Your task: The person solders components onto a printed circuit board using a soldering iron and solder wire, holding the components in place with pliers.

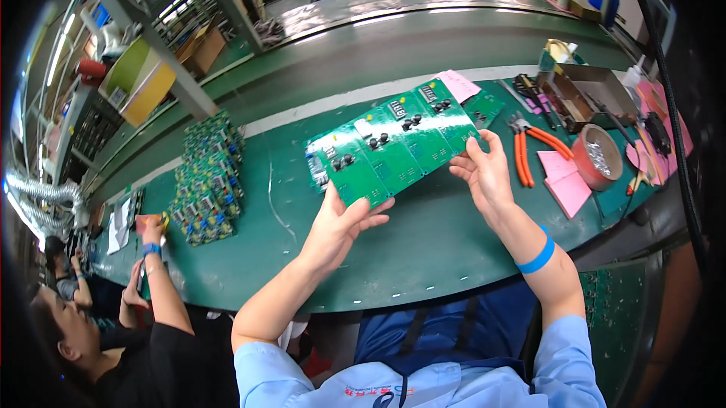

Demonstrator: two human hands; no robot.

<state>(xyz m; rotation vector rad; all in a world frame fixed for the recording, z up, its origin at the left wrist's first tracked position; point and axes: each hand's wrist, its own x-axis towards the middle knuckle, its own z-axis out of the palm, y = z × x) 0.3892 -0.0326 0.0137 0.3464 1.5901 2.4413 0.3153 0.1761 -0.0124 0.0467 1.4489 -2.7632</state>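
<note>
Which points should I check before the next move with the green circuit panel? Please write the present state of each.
1. Left hand holds the green circuit panel at its left end: ok.
2. Right hand holds the near right corner: ok.
3. Blue band is worn on the right arm: ok.
4. Orange-handled pliers are apart from the panel: ok.
5. Space just beyond the panel's right end is free: not ok; another green board and pink paper are there.
6. Panel's underside is undamaged: cannot tell, hidden.
</note>
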